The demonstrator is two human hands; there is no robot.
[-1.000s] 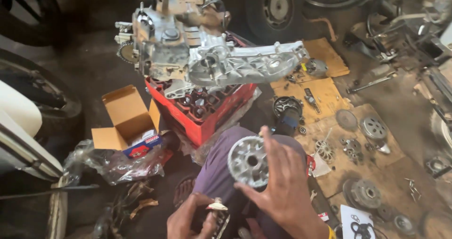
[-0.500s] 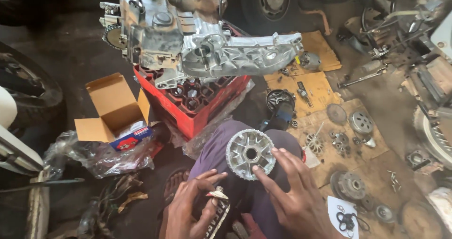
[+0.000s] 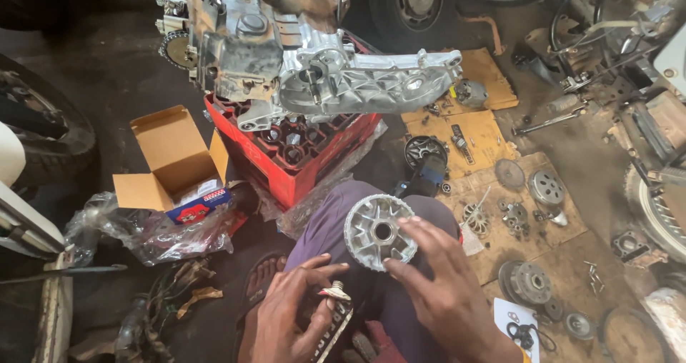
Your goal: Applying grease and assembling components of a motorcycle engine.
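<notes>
- Right hand point(image 3: 446, 291): fingers spread over round metal pulley point(image 3: 380, 231), gripping its rim, disc face up, resting on knee point(image 3: 336, 227) in purple cloth.
- Left hand point(image 3: 289, 313): fingers curled around small tube point(image 3: 334, 291) w/ threaded tip, held above dark flat pack point(image 3: 330, 331); thumb and forefinger pinched near tip.
- Pulley: centre-bottom of view, just right of left hand, apart from it.
- Engine case point(image 3: 300, 56): sat on red crate point(image 3: 293, 156), straight ahead, beyond knee.
- Open carton point(image 3: 175, 156): left of crate, on crumpled clear plastic point(image 3: 150, 231).
- Cardboard sheets point(image 3: 493, 148): on floor to right, strewn w/ gears, clutch parts, bolts.
- Tyres point(image 3: 414, 2): at top edge; another wheel point(image 3: 43, 131) at far left.
- Sandal point(image 3: 263, 277): just left of left hand, on floor.
</notes>
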